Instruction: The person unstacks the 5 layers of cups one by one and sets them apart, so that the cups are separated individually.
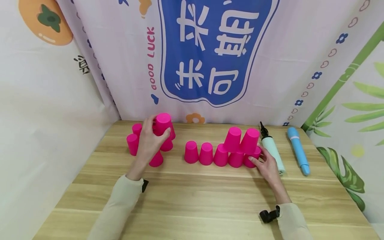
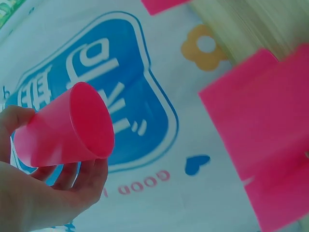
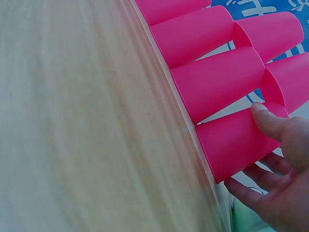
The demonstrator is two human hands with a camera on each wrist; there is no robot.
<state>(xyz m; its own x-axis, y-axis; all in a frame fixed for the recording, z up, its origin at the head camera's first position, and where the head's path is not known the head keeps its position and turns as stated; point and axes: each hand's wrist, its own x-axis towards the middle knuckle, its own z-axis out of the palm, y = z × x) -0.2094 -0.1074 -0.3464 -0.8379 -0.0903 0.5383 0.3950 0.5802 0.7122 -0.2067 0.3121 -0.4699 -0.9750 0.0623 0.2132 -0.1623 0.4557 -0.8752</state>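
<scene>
My left hand (image 1: 156, 128) grips one upside-down pink cup (image 1: 163, 120) lifted above a loose group of pink cups (image 1: 132, 144) at the table's back left. In the left wrist view the hand (image 2: 58, 145) wraps that cup (image 2: 67, 130), thumb on one side and fingers on the other. A row of several upside-down pink cups (image 1: 205, 153) stands at the centre right, with two more cups (image 1: 232, 139) on top of its right part. My right hand (image 1: 260, 160) rests against the rightmost bottom cup (image 3: 236, 145), thumb lying on it and fingers relaxed beside it.
A white and green hand pump (image 1: 271, 151) lies just right of the cup row, and a blue tube-shaped pump (image 1: 298, 150) lies further right. The wooden table (image 1: 192, 200) is backed closely by printed cloth walls (image 1: 210, 50) behind and on both sides.
</scene>
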